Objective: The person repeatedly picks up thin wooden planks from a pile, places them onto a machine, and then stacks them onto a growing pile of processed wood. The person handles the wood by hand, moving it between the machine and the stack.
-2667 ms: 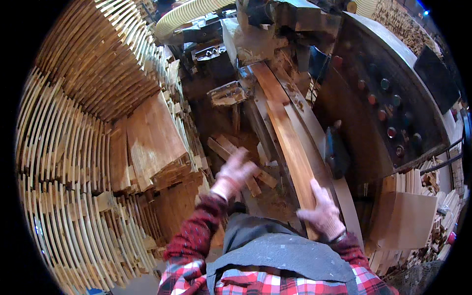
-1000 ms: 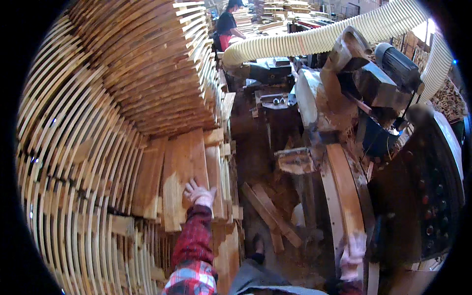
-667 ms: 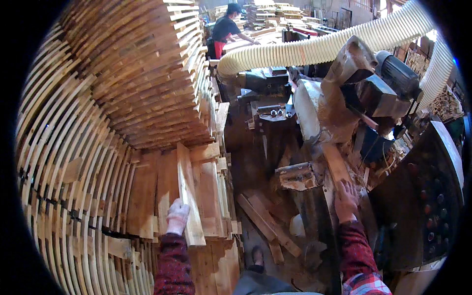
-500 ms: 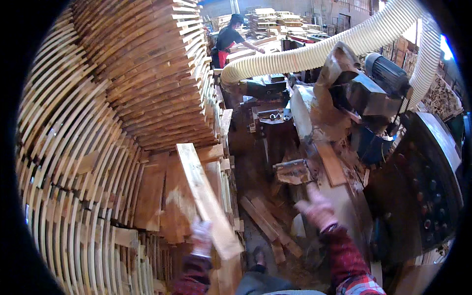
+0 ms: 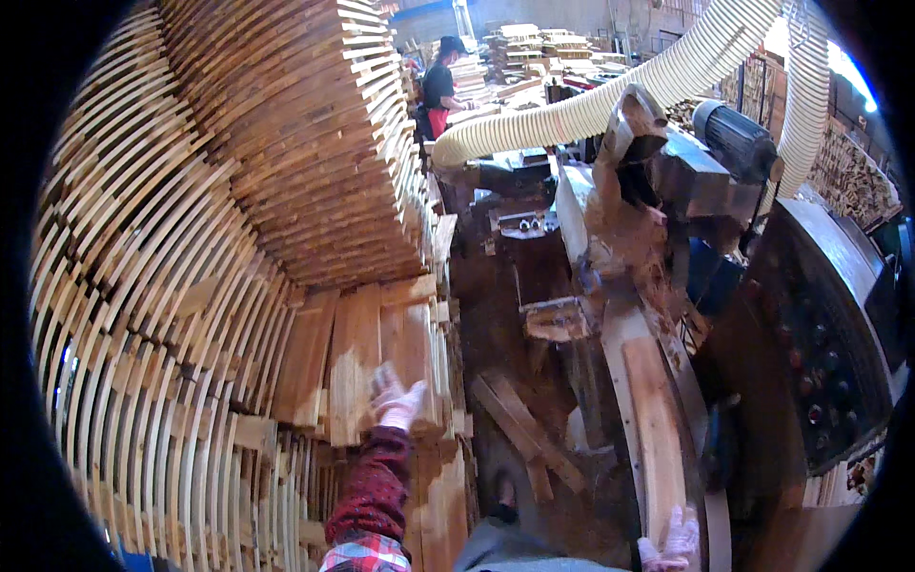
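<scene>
Hands [image 5: 675,543] at boards [image 5: 650,405], button panel [image 5: 824,357] unreadable

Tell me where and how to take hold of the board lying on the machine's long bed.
Probably best to grip the board at its near end, by the right hand, coming from the person's side: it lies flat, long and narrow, its far end pointing toward the machine.

My right hand [image 5: 673,541], blurred, covers the near end of the plank [image 5: 650,419], so I can't see where it stops; the lower edge cuts off my wrist. Left of the plank, my left hand [image 5: 396,398] blurs too, and whether it touches the boards [image 5: 355,360] is unclear. Beyond the plank, the pale hose [image 5: 591,116] runs off the upper edge.
</scene>
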Demonstrator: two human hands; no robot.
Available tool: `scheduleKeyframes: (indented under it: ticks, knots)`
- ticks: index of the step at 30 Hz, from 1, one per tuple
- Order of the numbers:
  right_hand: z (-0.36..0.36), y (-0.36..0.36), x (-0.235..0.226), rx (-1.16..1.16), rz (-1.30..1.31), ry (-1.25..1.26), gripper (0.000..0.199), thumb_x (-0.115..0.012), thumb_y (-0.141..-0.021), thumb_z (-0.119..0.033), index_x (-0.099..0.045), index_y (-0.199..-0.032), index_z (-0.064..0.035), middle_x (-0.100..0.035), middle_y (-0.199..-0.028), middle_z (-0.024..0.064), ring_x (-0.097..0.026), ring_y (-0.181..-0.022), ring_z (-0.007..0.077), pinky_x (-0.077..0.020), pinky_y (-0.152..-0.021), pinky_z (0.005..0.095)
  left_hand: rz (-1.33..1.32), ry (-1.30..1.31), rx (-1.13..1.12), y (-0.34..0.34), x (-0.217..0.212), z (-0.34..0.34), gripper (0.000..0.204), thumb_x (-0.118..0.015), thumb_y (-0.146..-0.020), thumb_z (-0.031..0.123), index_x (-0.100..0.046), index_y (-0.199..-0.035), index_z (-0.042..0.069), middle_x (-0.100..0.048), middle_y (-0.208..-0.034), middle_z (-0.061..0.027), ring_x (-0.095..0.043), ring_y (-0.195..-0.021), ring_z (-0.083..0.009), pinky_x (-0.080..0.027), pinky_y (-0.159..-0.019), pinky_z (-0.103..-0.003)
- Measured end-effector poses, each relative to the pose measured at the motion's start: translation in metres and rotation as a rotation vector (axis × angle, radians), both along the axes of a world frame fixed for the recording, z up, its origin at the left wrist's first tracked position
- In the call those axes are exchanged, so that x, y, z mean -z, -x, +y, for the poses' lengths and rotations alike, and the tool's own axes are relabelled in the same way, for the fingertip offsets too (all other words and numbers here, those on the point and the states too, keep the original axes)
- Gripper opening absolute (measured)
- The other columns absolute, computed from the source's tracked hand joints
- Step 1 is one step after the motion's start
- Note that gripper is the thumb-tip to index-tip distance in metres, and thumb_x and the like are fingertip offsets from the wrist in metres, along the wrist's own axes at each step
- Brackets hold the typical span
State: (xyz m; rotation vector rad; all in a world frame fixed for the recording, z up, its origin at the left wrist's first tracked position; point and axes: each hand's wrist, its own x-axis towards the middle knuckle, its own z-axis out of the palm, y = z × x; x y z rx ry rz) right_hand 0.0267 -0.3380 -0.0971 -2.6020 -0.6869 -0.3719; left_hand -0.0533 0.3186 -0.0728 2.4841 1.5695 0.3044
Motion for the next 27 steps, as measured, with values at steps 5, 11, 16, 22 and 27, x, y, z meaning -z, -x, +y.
scheduleKeyframes:
  ticks: [5, 11, 16, 22, 27]
  knots:
    - [0.045, -0.135, 0.075, -0.061, -0.475, 0.083, 0.046, -0.073, -0.083, -0.024, -0.07, -0.125, -0.0032, -0.067, -0.128, 0.0292, -0.065, -0.117, 0.0457, -0.0515, -0.103, 0.0579, 0.412, 0.037, -0.148, -0.017, 0.016, 0.068, 0.111, -0.071, -0.081, 0.069, -0.028, -0.165, 0.01, -0.037, -0.164, -0.0142, -0.037, -0.147, -0.0407, -0.034, -0.115, -0.064]
    - [0.206, -0.258, 0.032, -0.11, -0.145, -0.147, 0.029, -0.075, -0.093, -0.011, -0.075, -0.122, -0.007, -0.07, -0.128, 0.0204, -0.065, -0.12, 0.0409, -0.0531, -0.105, 0.0451, 0.601, 0.003, -0.02, 0.047, 0.015, 0.151, 0.08, -0.069, -0.088, 0.051, -0.048, -0.153, 0.009, -0.05, -0.153, -0.0174, -0.056, -0.133, -0.0371, -0.048, -0.108, -0.047]
    - [0.244, -0.329, 0.028, -0.069, -0.234, -0.015, 0.036, -0.069, -0.099, -0.025, -0.07, -0.132, -0.0106, -0.067, -0.137, 0.0161, -0.066, -0.12, 0.037, -0.0541, -0.101, 0.0445, -0.62, 0.385, 0.11, 0.064, -0.044, 0.093, 0.03, -0.066, -0.092, 0.024, -0.071, -0.112, 0.002, -0.07, -0.087, -0.0122, -0.062, -0.084, -0.0245, -0.052, -0.081, -0.042]
    - [0.295, -0.129, -0.099, -0.59, 0.422, -0.131, 0.103, -0.084, -0.077, -0.055, -0.046, -0.153, 0.0016, -0.05, -0.154, 0.0271, -0.05, -0.144, 0.0377, -0.0425, -0.118, 0.0431, -1.189, 0.673, 0.158, 0.036, -0.016, -0.146, 0.017, -0.064, -0.098, 0.014, -0.066, -0.112, 0.004, -0.064, -0.106, -0.0078, -0.061, -0.1, -0.0219, -0.052, -0.092, -0.041]
    - [0.135, -0.023, -0.074, -0.709, 0.077, -0.193, 0.095, -0.088, -0.069, -0.038, -0.054, -0.149, 0.0014, -0.055, -0.148, 0.0303, -0.056, -0.134, 0.047, -0.0437, -0.114, 0.0522, -0.613, 0.834, 0.525, -0.01, -0.045, -0.294, 0.074, -0.072, -0.097, 0.039, -0.045, -0.152, -0.003, -0.052, -0.152, -0.0285, -0.045, -0.146, -0.0368, -0.032, -0.123, -0.041]
